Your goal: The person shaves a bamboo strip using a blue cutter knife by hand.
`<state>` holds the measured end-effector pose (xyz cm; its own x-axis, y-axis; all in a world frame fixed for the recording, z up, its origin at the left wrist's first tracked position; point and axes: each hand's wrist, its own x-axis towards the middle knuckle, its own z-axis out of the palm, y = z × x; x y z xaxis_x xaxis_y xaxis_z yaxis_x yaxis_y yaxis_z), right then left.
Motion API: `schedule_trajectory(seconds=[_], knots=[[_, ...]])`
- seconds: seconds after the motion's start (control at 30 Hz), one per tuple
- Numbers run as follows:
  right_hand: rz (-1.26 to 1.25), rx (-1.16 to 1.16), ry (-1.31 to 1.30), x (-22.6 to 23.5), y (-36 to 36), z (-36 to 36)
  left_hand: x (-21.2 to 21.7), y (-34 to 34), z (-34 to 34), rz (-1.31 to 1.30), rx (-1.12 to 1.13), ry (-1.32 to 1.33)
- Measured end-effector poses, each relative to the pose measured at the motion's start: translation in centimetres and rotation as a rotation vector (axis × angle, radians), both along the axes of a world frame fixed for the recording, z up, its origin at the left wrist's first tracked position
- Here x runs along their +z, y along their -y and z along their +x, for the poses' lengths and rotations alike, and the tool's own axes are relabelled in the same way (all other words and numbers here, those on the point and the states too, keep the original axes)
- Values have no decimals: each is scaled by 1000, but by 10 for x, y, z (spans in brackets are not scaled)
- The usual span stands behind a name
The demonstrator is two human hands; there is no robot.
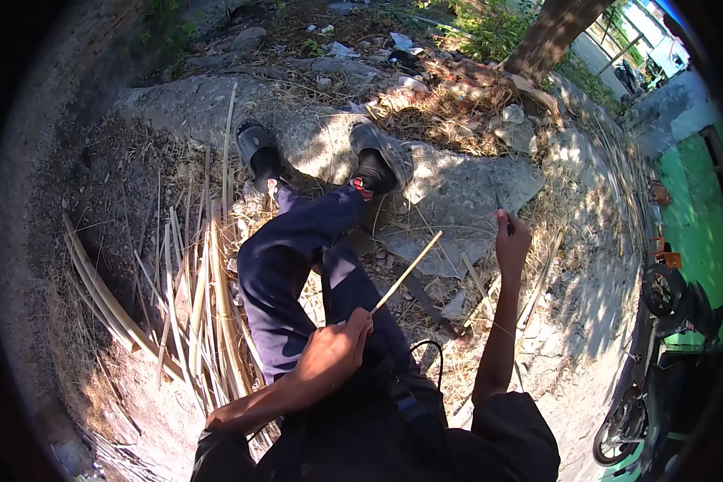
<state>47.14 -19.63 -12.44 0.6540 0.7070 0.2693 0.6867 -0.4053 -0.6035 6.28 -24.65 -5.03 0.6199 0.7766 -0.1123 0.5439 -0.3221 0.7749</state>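
Observation:
My left hand [336, 351] is closed round the lower end of a thin, pale bamboo stick [410, 271], which slants up to the right over my thigh. Out to the right, my right hand [512, 243] is raised and closed on a small knife [500, 210]. Only a bit of blue and a thin, dark, blade-like tip show above the fingers; the rest is hidden. The two hands are well apart, and the knife does not touch the stick. A long, dark, flat blade-like piece [430, 305] lies on the ground between my leg and right forearm.
A heap of split bamboo strips [221, 309] lies beside my legs on the left. My shoes rest against a large flat rock [313, 120]. Dry grass and litter lie beyond, near a tree trunk [550, 40]. Motorbikes [627, 426] stand by a green wall [695, 217] at right.

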Motion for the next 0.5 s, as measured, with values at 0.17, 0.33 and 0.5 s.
schedule_trajectory(seconds=[0.17,0.33,0.5], knots=[[32,315,-534,-20,29,-31,5,-43,-19,-332,165,310],[154,528,-759,27,44,-106,7,-51,-13,-720,96,611],[149,805,-429,77,50,-145,14,-43,-4,-867,34,665]])
